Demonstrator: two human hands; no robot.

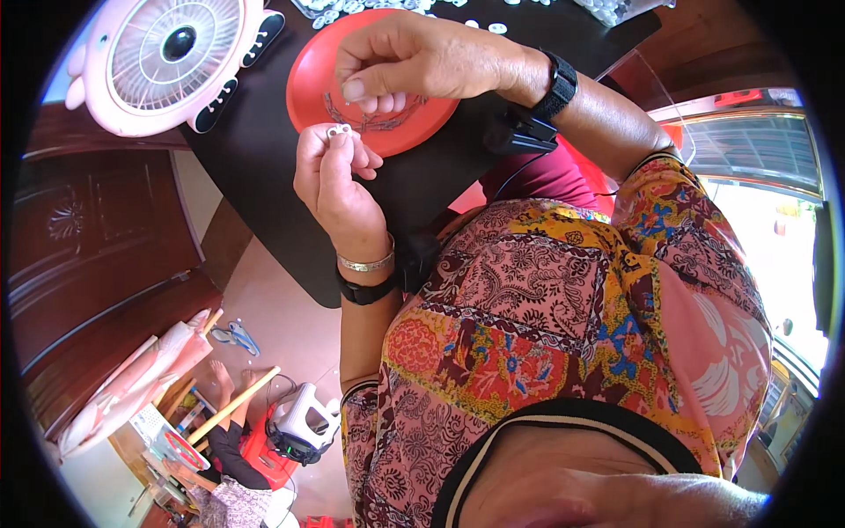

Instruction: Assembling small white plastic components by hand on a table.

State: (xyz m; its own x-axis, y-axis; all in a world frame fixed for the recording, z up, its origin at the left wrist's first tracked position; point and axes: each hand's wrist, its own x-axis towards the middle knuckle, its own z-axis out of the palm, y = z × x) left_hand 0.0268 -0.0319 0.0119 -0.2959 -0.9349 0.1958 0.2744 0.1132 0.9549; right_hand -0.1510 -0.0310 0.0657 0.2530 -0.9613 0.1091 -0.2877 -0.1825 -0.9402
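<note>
A small white plastic piece with dark round holes (339, 130) is pinched between the thumb and fingers of my left hand (330, 180), at the near left rim of a red round plate (308, 75). Just above it, over the plate, my right hand (400, 66) is closed with thumb against forefinger. Whatever sits at those fingertips is too small to name. Thin greyish metal-looking bits (387, 121) lie in the plate, partly covered by my right hand.
Several loose white pieces (497, 28) lie along the far side of the dark table (255, 202), near a clear bag (612, 11) of similar ones. A pink fan (180, 66) stands at the far left. Lower left, a person (233, 493) sits near a white headset-like device (304, 422).
</note>
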